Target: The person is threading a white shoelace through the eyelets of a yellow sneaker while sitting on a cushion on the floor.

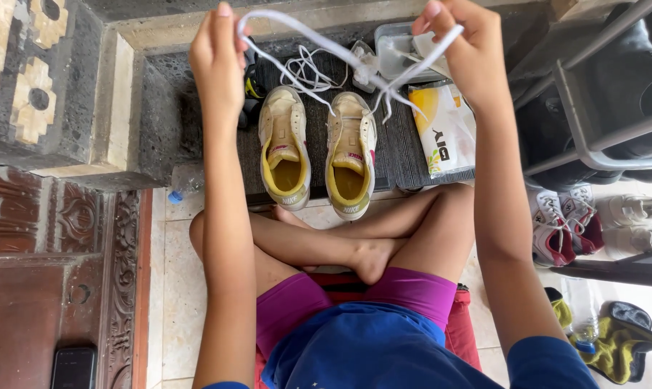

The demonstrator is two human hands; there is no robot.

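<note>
Pale floor tiles [178, 302] run under your crossed legs, up to a dark ribbed mat [398, 155] where two worn cream shoes [318, 151] with yellow linings stand side by side, laceless. Your left hand [216, 61] has its fingers pinched shut on one end of a flat white shoelace [318, 39]; your right hand [463, 47] grips the other end, holding it raised above the shoes.
</note>
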